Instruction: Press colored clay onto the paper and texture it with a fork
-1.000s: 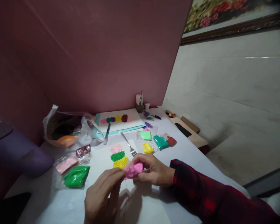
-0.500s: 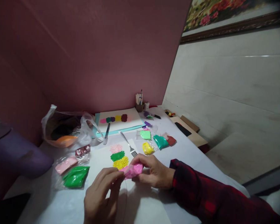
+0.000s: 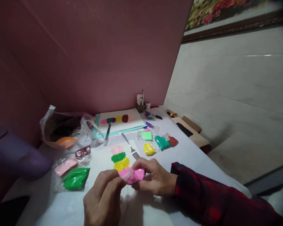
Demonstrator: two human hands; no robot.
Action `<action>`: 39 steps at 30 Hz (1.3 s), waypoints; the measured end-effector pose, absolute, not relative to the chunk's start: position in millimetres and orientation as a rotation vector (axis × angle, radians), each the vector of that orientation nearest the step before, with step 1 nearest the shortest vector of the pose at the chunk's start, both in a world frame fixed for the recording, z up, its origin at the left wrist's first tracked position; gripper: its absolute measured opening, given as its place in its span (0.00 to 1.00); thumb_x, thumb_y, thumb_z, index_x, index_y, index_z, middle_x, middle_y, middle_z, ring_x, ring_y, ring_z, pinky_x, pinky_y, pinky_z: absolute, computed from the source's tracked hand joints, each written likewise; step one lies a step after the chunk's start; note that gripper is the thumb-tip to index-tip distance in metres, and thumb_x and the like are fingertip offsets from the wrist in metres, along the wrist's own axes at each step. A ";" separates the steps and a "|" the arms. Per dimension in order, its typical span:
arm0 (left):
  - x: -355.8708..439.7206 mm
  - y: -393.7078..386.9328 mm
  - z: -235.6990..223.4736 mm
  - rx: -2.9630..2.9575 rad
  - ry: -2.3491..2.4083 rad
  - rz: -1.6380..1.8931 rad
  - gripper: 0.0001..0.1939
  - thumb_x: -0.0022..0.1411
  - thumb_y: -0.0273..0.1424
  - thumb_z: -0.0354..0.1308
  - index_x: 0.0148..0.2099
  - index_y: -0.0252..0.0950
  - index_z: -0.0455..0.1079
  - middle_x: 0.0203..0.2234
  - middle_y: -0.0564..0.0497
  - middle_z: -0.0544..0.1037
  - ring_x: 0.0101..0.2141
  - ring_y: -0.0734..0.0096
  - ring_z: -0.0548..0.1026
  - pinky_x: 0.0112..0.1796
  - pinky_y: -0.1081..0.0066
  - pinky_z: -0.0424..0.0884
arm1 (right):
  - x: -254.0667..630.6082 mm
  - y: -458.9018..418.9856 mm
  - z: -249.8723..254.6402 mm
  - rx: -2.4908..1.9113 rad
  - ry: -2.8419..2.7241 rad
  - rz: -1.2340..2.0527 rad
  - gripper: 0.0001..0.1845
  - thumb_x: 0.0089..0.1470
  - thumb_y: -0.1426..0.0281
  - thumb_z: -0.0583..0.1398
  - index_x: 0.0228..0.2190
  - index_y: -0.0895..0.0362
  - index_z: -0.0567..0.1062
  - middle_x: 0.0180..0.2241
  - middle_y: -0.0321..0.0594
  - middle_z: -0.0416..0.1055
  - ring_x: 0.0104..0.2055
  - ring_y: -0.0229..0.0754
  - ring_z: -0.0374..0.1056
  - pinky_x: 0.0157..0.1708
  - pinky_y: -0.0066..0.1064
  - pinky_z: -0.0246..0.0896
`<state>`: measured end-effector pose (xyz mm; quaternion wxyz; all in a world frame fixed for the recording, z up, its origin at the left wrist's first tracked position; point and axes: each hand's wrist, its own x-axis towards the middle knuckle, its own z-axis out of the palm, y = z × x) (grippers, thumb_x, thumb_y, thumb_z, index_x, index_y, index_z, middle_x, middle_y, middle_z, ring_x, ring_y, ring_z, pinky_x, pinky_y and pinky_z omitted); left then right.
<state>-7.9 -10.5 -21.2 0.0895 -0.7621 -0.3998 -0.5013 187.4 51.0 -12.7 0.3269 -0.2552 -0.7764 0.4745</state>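
Observation:
Both my hands meet low in the middle over a white sheet (image 3: 101, 160). My right hand (image 3: 155, 179), in a red-and-black checked sleeve, is closed round a small clear bag of bright pink clay (image 3: 133, 175). My left hand (image 3: 103, 197) pinches the bag's left end with its fingertips. Just beyond them on the sheet lie three ridged clay patches in a column: pale pink (image 3: 117, 149), green (image 3: 118, 157) and yellow (image 3: 122, 164). A metal fork (image 3: 129, 146) lies next to the patches, tines towards me.
Bagged clay lies around: green (image 3: 75, 178), pale pink (image 3: 66, 166) and dark red (image 3: 83, 152) at left; yellow (image 3: 149, 149), light green (image 3: 147, 135) and teal (image 3: 163, 142) at right. A plastic bag (image 3: 63, 130), a second sheet with clay dots (image 3: 119, 121), a pen (image 3: 107, 134) and a tool cup (image 3: 141, 105) stand behind.
My left hand has shifted a little and now pinches the bag's left end, pulling the plastic. The right hand keeps holding the pink clay bag in about the same place.

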 end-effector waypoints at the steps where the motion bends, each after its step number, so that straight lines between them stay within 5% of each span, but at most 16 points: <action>1: -8.0 -11.0 -22.3 -2.270 -1.158 -1.500 0.14 0.57 0.12 0.54 0.39 0.34 0.69 0.34 0.47 0.71 0.34 0.71 0.72 0.33 0.74 0.71 | 187.4 50.5 -13.2 -0.689 -2.029 1.251 0.14 0.48 0.66 0.66 0.36 0.60 0.72 0.24 0.33 0.68 0.24 0.32 0.59 0.22 0.24 0.55; 16: -10.0 -10.0 -21.3 -2.224 -1.143 -1.468 0.12 0.55 0.11 0.57 0.37 0.32 0.70 0.33 0.46 0.72 0.35 0.70 0.71 0.34 0.70 0.70 | 186.5 48.5 -22.7 -0.696 -1.897 1.631 0.18 0.52 0.61 0.64 0.37 0.59 0.66 0.26 0.37 0.73 0.22 0.35 0.69 0.23 0.27 0.63; 24: -21.6 -14.4 -34.0 -2.204 -0.993 -1.322 0.14 0.56 0.16 0.57 0.44 0.31 0.72 0.37 0.41 0.74 0.41 0.56 0.74 0.38 0.60 0.73 | 186.8 43.9 -16.9 -0.663 -1.848 1.766 0.18 0.51 0.62 0.65 0.37 0.59 0.65 0.27 0.37 0.73 0.23 0.35 0.70 0.22 0.25 0.63; 31: -6.6 -12.8 -10.7 -2.349 -1.402 -1.588 0.09 0.61 0.18 0.53 0.35 0.38 0.66 0.28 0.52 0.74 0.30 0.73 0.73 0.31 0.75 0.71 | 186.9 50.5 -25.3 -0.648 -1.978 1.516 0.17 0.50 0.63 0.66 0.37 0.60 0.69 0.25 0.35 0.71 0.23 0.33 0.66 0.22 0.25 0.60; 39: -11.3 -12.7 -7.4 -2.678 -1.711 -1.925 0.08 0.64 0.25 0.55 0.40 0.42 0.73 0.31 0.54 0.75 0.30 0.74 0.75 0.30 0.76 0.73 | 188.7 51.3 -16.6 -0.617 -1.852 1.602 0.15 0.51 0.65 0.65 0.38 0.60 0.70 0.24 0.34 0.68 0.22 0.32 0.64 0.22 0.24 0.59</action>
